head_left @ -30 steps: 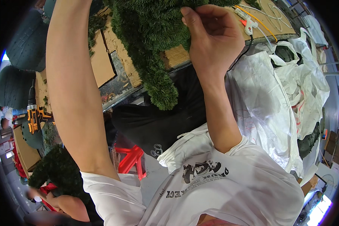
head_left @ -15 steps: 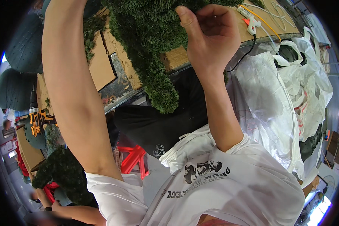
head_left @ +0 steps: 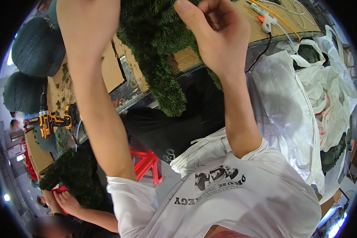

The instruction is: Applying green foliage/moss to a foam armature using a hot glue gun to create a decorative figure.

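Note:
A shaggy dark green artificial-foliage piece (head_left: 146, 39) lies before me at the top, with a limb-like end (head_left: 171, 97) hanging over the table's near edge. Beside its right part is my right hand (head_left: 218, 37), its fingers curled in and the thumb reaching toward the foliage. The fingertips meet the picture's upper edge, so whatever they hold, if anything, is hidden. My left hand (head_left: 89, 20) is left of the foliage, smeared by motion and cut off at the top; its fingers are out of sight.
Cardboard (head_left: 113, 69) covers the table. A glue gun (head_left: 267, 23) with cords lies right; a yellow-black drill (head_left: 53, 119) and dark green domes (head_left: 37, 47) are left. White sacks (head_left: 285, 95) stand right, a red stool (head_left: 146, 162) below. At lower left, a co-worker's hand (head_left: 67, 201) touches something red.
My left arm has swung right, and its hand has come partly into view. My right hand has risen slightly toward the upper edge. The view has shifted a little, showing more of the drill.

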A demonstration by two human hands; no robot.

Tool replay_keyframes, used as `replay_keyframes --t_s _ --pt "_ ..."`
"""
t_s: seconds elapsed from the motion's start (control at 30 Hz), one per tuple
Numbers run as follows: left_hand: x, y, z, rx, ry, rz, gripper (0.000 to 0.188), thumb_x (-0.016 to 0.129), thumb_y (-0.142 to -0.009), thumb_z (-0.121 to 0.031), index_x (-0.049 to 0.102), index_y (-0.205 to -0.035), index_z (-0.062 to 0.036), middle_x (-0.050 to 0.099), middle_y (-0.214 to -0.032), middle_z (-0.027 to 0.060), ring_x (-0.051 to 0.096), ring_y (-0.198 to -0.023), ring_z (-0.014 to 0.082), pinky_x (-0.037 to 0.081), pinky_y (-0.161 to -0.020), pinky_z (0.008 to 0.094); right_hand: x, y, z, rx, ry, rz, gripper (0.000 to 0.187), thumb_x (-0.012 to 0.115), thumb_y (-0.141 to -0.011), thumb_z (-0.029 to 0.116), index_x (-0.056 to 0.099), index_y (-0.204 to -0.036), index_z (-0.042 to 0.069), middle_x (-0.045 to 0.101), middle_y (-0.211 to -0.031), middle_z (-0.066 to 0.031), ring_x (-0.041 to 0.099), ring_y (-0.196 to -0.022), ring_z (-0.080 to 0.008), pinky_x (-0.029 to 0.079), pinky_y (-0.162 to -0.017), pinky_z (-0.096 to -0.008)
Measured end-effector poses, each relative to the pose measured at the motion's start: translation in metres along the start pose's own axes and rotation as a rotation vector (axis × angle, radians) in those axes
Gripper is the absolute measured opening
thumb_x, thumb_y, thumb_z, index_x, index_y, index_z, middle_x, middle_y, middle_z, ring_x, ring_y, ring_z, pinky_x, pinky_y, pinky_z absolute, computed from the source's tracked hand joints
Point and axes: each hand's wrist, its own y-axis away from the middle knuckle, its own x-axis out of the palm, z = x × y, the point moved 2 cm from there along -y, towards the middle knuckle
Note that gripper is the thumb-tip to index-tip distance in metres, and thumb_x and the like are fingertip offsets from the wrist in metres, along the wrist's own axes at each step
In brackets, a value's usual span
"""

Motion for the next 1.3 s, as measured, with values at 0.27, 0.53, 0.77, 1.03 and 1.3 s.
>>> replay_keyframes --t_s 0.27,0.53,0.77,1.03,1.3 --pt "-0.007 0.056 -0.047 0.046 -0.253 0.073 0.081 0.088 -0.079 -0.029 0.051 -0.147 -0.0058 0.037 -0.16 0.0216 0.033 -0.15 0.0374 0.031 -0.12 0.0485 -0.013 -0.019 0.006 0.116 0.118 0.051 0.042 0.082 -0.092 0.019 0.05 -0.069 0.005 0.042 -0.056 0.0048 0.035 -0.054 -0.0029 0.027 -0.047 -0.025" --pt "-0.007 0.045 -0.036 0.11 -0.331 0.077 0.048 0.078 -0.084 -0.008 0.065 -0.13 -0.0073 0.042 -0.157 0.0224 0.04 -0.147 0.0384 0.034 -0.118 0.0482 -0.012 -0.021 0.016 0.249 0.078 0.126 0.037 0.079 -0.094 0.022 0.053 -0.074 0.004 0.048 -0.06 0.002 0.04 -0.056 -0.0048 0.033 -0.05 -0.0261" --pt "-0.005 0.048 -0.04 0.188 -0.295 0.109 0.026 0.071 -0.085 0.005 0.078 -0.108 -0.0059 0.044 -0.155 0.0256 0.042 -0.145 0.0417 0.034 -0.118 0.0506 -0.017 -0.02 0.021 0.139 0.291 0.11 0.033 0.079 -0.09 0.022 0.057 -0.079 0.001 0.05 -0.063 -0.0025 0.045 -0.058 -0.0093 0.039 -0.053 -0.0285" --pt "0.006 0.06 -0.028 0.184 -0.346 -0.009 0.02 0.075 -0.085 0.002 0.075 -0.104 -0.0018 0.044 -0.152 0.0304 0.045 -0.142 0.0437 0.034 -0.118 0.0508 -0.014 -0.019 0.008 0.236 0.117 0.088 0.029 0.079 -0.09 0.019 0.058 -0.08 0.0 0.052 -0.063 -0.0018 0.046 -0.058 -0.0091 0.04 -0.053 -0.0278" --pt "0.018 0.071 -0.057 0.163 -0.387 -0.175 0.022 0.083 -0.081 0.0 0.082 -0.096 -0.0161 0.06 -0.121 0.0139 0.053 -0.122 0.0289 0.047 -0.096 0.0373 -0.021 -0.022 0.011 0.266 0.216 0.172 0.029 0.079 -0.09 0.018 0.058 -0.079 0.0 0.056 -0.063 -0.0028 0.049 -0.056 -0.0073 0.041 -0.052 -0.0273"
